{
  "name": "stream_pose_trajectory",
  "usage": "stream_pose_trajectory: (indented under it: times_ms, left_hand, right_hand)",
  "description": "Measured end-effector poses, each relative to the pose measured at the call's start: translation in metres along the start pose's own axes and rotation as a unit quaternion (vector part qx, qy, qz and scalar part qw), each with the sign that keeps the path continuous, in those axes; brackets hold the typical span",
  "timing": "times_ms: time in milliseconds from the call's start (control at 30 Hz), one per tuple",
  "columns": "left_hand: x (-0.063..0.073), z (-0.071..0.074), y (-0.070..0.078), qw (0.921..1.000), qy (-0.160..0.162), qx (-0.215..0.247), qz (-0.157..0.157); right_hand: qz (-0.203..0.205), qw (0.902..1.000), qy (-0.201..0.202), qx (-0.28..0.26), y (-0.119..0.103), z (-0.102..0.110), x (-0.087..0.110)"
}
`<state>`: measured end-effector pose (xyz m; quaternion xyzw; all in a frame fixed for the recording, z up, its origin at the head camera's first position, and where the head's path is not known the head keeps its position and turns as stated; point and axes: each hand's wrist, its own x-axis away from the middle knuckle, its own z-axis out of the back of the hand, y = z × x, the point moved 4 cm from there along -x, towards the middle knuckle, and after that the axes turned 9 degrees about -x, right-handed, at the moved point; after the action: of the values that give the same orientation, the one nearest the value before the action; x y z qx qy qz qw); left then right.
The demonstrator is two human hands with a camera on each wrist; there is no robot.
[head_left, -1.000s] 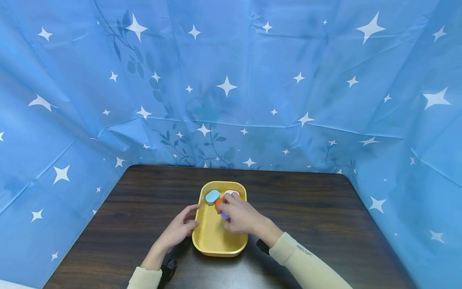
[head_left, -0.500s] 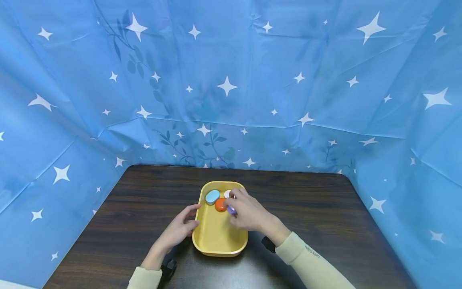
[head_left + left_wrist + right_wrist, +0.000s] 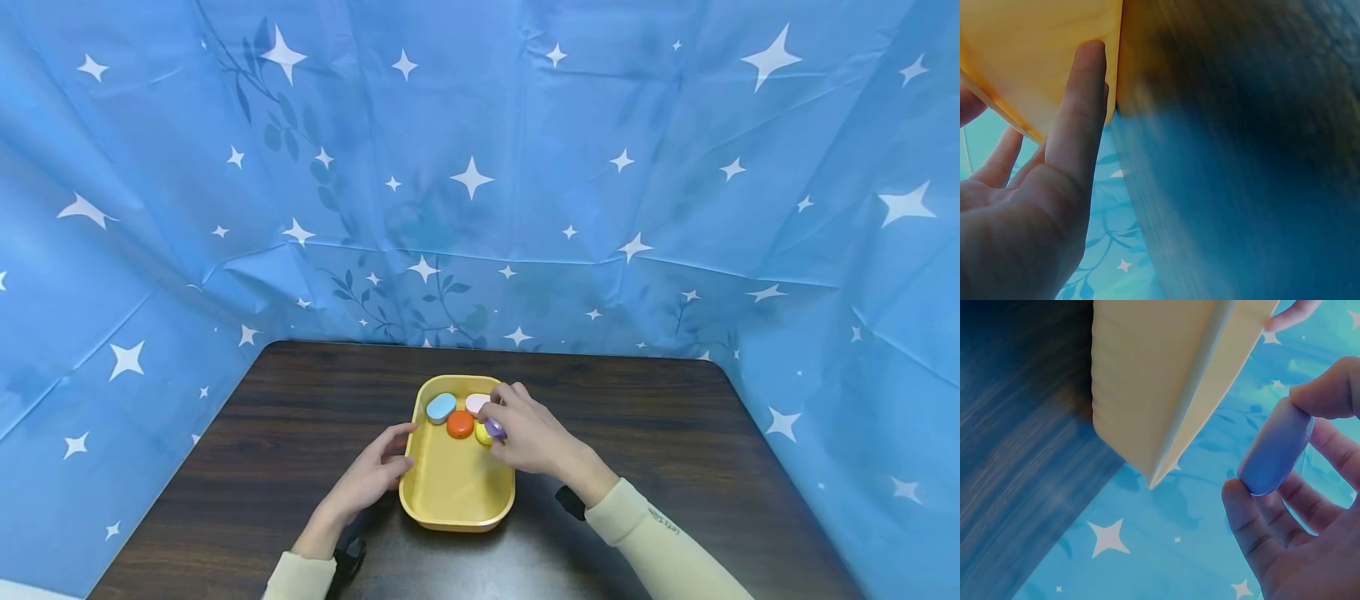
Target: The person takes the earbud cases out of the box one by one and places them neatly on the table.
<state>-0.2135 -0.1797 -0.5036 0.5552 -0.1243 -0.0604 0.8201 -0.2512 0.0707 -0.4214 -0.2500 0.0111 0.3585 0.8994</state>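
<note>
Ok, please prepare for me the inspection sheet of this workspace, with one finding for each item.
Surface: dark wood-grain table.
Job's things: yellow tray on the table; inside it, blue piece, orange piece, pale pink piece and yellow piece, the last two partly hidden.
Clutter: nothing seen.
Grippers: left hand touches the tray's left side; right hand pinches a purple piece, held apart from the tray.
Cables: nothing seen.
Surroundings: blue curtain with white stars and leaf pattern.
</note>
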Motion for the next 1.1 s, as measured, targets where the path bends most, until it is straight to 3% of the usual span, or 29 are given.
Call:
stream_pose_trajectory:
  times_ms: [700, 1100]
  left_hand:
    - [0.000, 0.001, -0.001, 0.9999, -0.012, 0.004, -0.002]
    - [-0.001, 0.001, 0.000, 0.9999, -0.012, 0.005, -0.001]
  right_hand:
    - [-0.040, 0.9982, 0.030, 0.034, 0.023, 0.015, 0.003]
    - [-0.084, 0.9950, 0.040, 0.037, 0.043, 0.014, 0.003]
